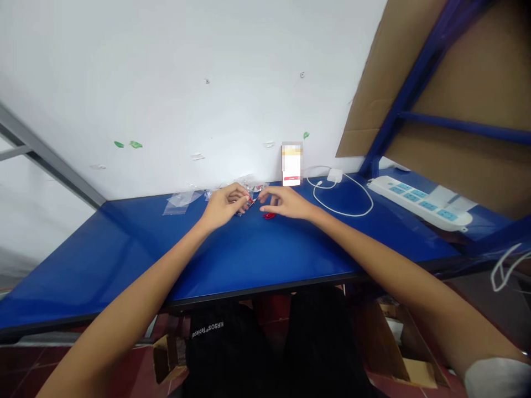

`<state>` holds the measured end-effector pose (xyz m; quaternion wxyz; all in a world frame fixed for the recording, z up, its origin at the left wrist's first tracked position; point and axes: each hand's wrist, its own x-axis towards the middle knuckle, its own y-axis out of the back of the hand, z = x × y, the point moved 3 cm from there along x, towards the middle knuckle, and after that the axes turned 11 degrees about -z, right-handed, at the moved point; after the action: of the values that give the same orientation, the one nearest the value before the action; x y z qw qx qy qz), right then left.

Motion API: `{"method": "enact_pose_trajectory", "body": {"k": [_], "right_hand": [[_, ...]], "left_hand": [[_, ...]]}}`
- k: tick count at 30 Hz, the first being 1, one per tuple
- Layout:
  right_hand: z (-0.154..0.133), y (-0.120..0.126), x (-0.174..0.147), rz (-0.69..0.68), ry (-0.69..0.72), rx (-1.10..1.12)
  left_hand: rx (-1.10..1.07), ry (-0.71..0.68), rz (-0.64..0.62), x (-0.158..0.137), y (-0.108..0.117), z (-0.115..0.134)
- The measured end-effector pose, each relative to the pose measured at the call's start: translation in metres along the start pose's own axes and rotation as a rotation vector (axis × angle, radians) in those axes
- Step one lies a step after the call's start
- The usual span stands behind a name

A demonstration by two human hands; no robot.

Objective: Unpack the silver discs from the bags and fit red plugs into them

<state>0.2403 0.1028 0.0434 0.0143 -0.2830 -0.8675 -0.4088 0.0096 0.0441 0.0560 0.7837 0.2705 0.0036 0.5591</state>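
My left hand (224, 205) is closed in a pinch over the blue table, with a small red piece (250, 198) between thumb and fingers. A thin, shiny metal-looking bit points from it toward my right hand; it is too small to name. My right hand (286, 202) is close by, its fingers curved and the thumb apart from the forefinger. Its forefinger tip is at the end of the shiny bit; I cannot tell if they touch. Beneath the right hand lies a small red bundle (269, 216). Clear plastic bags (249, 181) with small parts lie behind the hands.
A phone (291, 165) with a lit screen leans on the white wall. A white cable (348, 214) with a charger (335, 175) lies to its right, then a power strip (418, 202). Flat clear bags (181, 202) are at left. The blue table's (265, 260) front edge faces me.
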Motion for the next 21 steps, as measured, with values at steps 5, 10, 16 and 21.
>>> {"method": "enact_pose_trajectory", "body": {"k": [5,10,16,21], "right_hand": [[0.0,-0.016,0.004,0.26,-0.044,0.146],[-0.005,-0.016,-0.001,0.453,0.035,0.013],[-0.018,-0.013,-0.005,0.456,0.203,-0.232],[-0.019,-0.015,-0.007,0.445,0.272,-0.382]], "left_hand": [[-0.154,0.024,0.117,0.0,-0.013,0.003],[-0.249,0.058,0.174,-0.002,-0.019,0.007],[-0.323,0.047,0.201,-0.003,-0.023,0.011],[-0.299,0.027,0.174,-0.004,-0.026,0.01]]}}
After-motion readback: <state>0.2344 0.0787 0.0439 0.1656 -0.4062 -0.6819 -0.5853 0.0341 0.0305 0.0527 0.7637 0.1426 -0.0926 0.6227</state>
